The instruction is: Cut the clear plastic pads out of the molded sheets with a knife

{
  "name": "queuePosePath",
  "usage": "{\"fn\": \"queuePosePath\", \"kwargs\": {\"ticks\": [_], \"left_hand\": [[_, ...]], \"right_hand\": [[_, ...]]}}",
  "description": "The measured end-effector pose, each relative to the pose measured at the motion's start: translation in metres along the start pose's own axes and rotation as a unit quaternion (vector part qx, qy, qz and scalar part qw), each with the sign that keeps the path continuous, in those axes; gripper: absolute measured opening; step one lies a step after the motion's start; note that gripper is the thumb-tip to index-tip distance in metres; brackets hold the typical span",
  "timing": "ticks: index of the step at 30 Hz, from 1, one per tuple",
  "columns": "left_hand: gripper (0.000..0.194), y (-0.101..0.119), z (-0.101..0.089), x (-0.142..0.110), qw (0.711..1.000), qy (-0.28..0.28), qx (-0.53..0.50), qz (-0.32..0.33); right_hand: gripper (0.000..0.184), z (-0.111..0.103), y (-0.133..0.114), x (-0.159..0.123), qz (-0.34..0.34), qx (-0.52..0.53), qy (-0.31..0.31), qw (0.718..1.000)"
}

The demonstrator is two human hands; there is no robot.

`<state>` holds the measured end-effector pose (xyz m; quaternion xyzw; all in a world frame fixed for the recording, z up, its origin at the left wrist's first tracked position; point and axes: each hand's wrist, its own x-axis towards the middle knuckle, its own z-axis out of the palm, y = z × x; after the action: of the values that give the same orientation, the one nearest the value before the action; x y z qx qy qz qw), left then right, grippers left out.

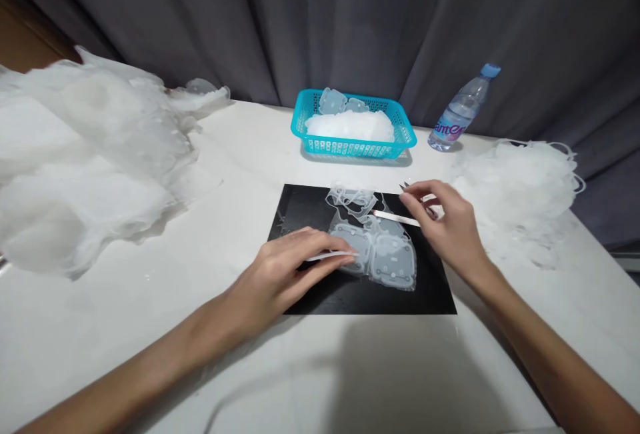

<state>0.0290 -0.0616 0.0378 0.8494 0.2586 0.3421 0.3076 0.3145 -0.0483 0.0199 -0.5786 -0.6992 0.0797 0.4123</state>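
Note:
A black mat lies on the white table in front of me. On it rests a translucent silicone sheet of joined square pads, with trimmed loops at its far end. My left hand lies flat on the mat, fingertips pressing the sheet's left edge, with a thin white strip under the fingers. My right hand hovers over the mat's right side, gripping a slim white-handled tool that points left toward the sheet; small metal tips show above the fingers.
A turquoise basket filled with translucent pieces stands behind the mat. A water bottle stands at the back right. Large heaps of translucent material lie at the left and right. Grey curtains hang behind the table.

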Motion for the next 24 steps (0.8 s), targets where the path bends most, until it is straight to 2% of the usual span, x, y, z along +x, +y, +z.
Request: {"fn": "queuePosePath", "kwargs": {"ticks": [3, 6, 10, 13, 17, 21, 24], "left_hand": [[0.02, -0.001, 0.0, 0.0, 1.0, 0.013, 0.007, 0.018], [0.023, -0.002, 0.0, 0.0, 0.999, 0.011, 0.009, 0.031], [0.023, -0.003, -0.001, 0.001, 0.999, 0.004, 0.02, 0.043], [0.022, -0.004, -0.001, 0.002, 0.997, 0.015, 0.032, 0.064], [0.017, -0.004, -0.002, 0.004, 0.993, 0.003, 0.071, 0.095], [0.014, -0.004, -0.002, 0.004, 0.984, -0.002, 0.138, 0.112], [0.014, -0.005, -0.001, 0.004, 0.971, 0.006, 0.192, 0.139]], "right_hand": [[0.033, -0.003, 0.043, 0.01, 0.028, -0.146, -0.024, 0.989], [0.034, 0.0, 0.065, 0.009, 0.021, -0.197, -0.06, 0.978], [0.032, 0.003, 0.063, 0.005, -0.025, -0.281, -0.072, 0.957], [0.033, 0.003, 0.052, 0.006, -0.052, -0.321, -0.026, 0.945], [0.028, 0.002, 0.039, 0.009, -0.042, -0.269, 0.066, 0.96], [0.025, 0.001, 0.035, 0.011, 0.001, -0.18, 0.088, 0.98], [0.028, 0.0, 0.031, 0.011, 0.038, -0.062, 0.085, 0.994]]}}
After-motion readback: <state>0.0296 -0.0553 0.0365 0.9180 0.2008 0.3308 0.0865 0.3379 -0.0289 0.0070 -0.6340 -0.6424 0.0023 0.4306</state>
